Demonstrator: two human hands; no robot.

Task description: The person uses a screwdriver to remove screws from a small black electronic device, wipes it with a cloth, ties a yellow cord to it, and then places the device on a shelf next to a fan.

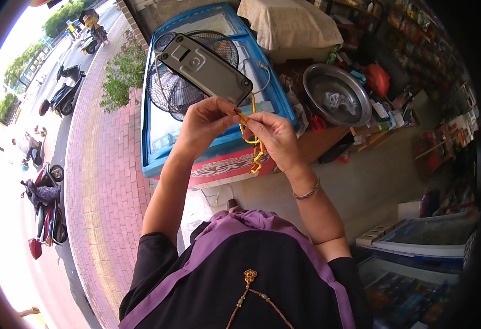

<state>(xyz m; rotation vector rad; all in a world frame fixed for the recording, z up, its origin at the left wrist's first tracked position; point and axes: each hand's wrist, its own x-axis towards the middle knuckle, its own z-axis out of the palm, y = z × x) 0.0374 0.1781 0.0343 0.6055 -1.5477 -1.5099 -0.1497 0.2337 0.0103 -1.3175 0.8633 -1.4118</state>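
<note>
In front of my chest both hands meet over a yellow cord (257, 148) with a braided or knotted part between the fingertips. My left hand (210, 120) pinches one end of that part, next to a small brownish bit. My right hand (276, 137) pinches the other end, thumb against forefinger. Loose lengths of the cord hang below the fingers, and one strand runs up toward the corner of a grey metal fan base (205, 68). This base lies tilted over a black wire fan cage (169, 88), just beyond my hands.
Under the fan stands a blue-framed chest freezer (147, 137). To its right are a metal basin (336, 93) holding crumpled plastic, red-handled scissors (318, 124) and a cloth-covered box (289, 24). Stocked shelves line the right; a brick pavement (103, 181) and parked scooters (48, 203) lie left.
</note>
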